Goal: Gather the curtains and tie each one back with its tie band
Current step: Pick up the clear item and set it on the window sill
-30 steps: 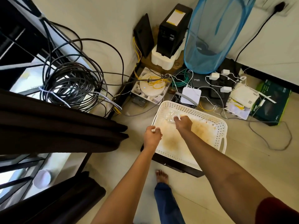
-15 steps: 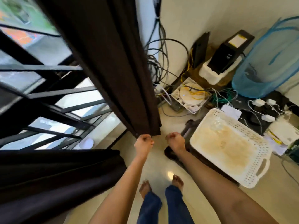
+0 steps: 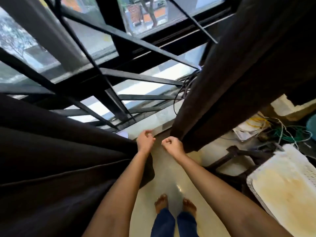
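Note:
Two dark brown curtains hang in front of a barred window. The left curtain fills the left side in folds. The right curtain drops from the top right to a hem near the floor. My left hand hovers between them with fingers loosely curled, holding nothing. My right hand is a closed fist right beside the right curtain's lower hem; nothing shows inside it. I see no tie band.
Black window bars and a pale sill lie ahead. A white perforated basket rests on a dark stool at the right, with tangled cables behind it. My bare feet stand on the glossy floor.
My view swung up and left from the basket to the window. Both hands left the basket and now sit between the two curtains; the left hand's fingers have loosened.

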Demonstrator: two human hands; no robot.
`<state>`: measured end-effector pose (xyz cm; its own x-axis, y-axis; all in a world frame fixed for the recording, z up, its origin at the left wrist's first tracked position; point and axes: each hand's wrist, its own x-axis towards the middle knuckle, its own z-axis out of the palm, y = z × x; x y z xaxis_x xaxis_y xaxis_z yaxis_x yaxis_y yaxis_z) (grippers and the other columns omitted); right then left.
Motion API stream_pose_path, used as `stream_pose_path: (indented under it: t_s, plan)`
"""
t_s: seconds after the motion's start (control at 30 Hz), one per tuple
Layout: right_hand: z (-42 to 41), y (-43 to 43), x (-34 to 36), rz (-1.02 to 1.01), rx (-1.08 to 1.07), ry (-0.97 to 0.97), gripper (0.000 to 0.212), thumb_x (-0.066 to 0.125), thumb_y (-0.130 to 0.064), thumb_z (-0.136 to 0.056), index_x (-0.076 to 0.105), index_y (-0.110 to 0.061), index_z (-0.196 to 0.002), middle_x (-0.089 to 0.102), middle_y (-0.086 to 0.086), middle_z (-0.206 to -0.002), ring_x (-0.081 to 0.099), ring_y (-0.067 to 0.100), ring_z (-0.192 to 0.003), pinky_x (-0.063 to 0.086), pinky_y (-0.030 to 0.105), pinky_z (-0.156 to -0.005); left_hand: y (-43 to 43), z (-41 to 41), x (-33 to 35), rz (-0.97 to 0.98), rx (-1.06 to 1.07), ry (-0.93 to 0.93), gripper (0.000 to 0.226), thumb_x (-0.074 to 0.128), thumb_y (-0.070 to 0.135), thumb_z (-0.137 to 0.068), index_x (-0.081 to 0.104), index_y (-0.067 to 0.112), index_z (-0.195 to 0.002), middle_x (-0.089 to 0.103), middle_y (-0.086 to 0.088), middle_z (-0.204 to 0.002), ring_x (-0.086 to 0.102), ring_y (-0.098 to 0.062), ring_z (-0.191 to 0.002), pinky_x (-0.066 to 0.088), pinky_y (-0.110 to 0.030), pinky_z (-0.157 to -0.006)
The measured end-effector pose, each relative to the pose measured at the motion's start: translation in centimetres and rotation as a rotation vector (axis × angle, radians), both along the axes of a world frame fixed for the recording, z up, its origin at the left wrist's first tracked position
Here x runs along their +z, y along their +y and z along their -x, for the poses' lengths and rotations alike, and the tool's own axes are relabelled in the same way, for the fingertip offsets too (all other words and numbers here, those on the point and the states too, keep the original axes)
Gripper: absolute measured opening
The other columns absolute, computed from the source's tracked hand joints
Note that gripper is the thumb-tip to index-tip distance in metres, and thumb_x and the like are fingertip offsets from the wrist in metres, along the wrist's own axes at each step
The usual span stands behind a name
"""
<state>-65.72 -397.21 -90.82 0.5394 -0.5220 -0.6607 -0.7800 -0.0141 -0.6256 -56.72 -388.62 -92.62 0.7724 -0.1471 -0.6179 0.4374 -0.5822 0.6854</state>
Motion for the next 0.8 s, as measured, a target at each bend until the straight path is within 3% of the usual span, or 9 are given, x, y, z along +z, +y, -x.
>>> stream_pose_path:
  t_s: [0.2, 0.33, 0.47, 0.6, 0.7, 0.8]
  plan:
    - [-3.6, 1.0, -5.7, -0.021, 0.062, 0.001, 0.019, 0.059, -0.025, -0.082, 0.067, -0.007, -0.082, 0.070, 0.012, -0.083, 0.066, 0.028, -0.084, 0.053, 0.037, -0.079, 3.1, -4.9, -6.3, -0.128, -0.006, 0.037, 0.037, 0.051, 0.004, -0.087, 0.054, 0.010, -0.123, 0.061, -0.009, -0.100, 0.064, -0.030, -0.094, 0.053, -0.043, -0.091]
    - [-6.0, 1.7, -9.8, -0.036, 0.114, 0.007, 0.011, 0.062, -0.027, -0.082, 0.067, -0.017, -0.081, 0.070, 0.005, -0.084, 0.067, 0.025, -0.085, 0.055, 0.037, -0.081, 5.5, -6.9, -11.2, -0.140, 0.123, 0.093, 0.034, 0.051, 0.010, -0.087, 0.055, 0.009, -0.120, 0.066, -0.018, -0.107, 0.065, -0.033, -0.096, 0.055, -0.042, -0.088]
    - [-8.5, 2.4, -12.5, -0.048, 0.127, -0.013, 0.016, 0.062, -0.023, -0.087, 0.067, -0.011, -0.096, 0.069, 0.007, -0.095, 0.063, 0.021, -0.090, 0.050, 0.032, -0.083, 7.1, -7.9, -13.3, -0.235, 0.229, 0.097, 0.029, 0.050, 0.019, -0.091, 0.059, -0.001, -0.110, 0.064, -0.025, -0.111, 0.062, -0.038, -0.104, 0.050, -0.037, -0.088]
    - [-10.5, 2.7, -14.9, -0.035, 0.181, 0.006, 0.020, 0.061, -0.024, -0.087, 0.067, -0.009, -0.099, 0.068, 0.009, -0.098, 0.064, 0.024, -0.092, 0.052, 0.036, -0.086, 9.0, -8.6, -14.2, -0.405, 0.364, 0.092, 0.051, 0.040, 0.028, -0.100, 0.048, -0.016, -0.123, 0.051, -0.031, -0.130, 0.049, -0.040, -0.122, 0.037, -0.035, -0.097]
    - [-11.6, 3.0, -16.3, -0.040, 0.214, 0.012, 0.020, 0.059, -0.024, -0.088, 0.065, -0.009, -0.100, 0.066, 0.009, -0.098, 0.062, 0.024, -0.092, 0.050, 0.032, -0.082, 11.0, -9.2, -16.5, -0.346, 0.529, 0.151, 0.061, 0.041, 0.039, -0.097, 0.046, -0.016, -0.125, 0.052, -0.029, -0.130, 0.052, -0.041, -0.119, 0.042, -0.038, -0.099]
    - [-12.3, 3.6, -17.3, -0.074, 0.211, 0.001, 0.019, 0.059, -0.021, -0.086, 0.065, -0.008, -0.100, 0.066, 0.011, -0.098, 0.062, 0.025, -0.093, 0.049, 0.031, -0.081, 12.2, -9.7, -18.8, -0.251, 0.603, 0.217, 0.073, 0.045, 0.055, -0.084, 0.052, -0.010, -0.118, 0.060, -0.020, -0.121, 0.063, -0.037, -0.102, 0.052, -0.042, -0.091]
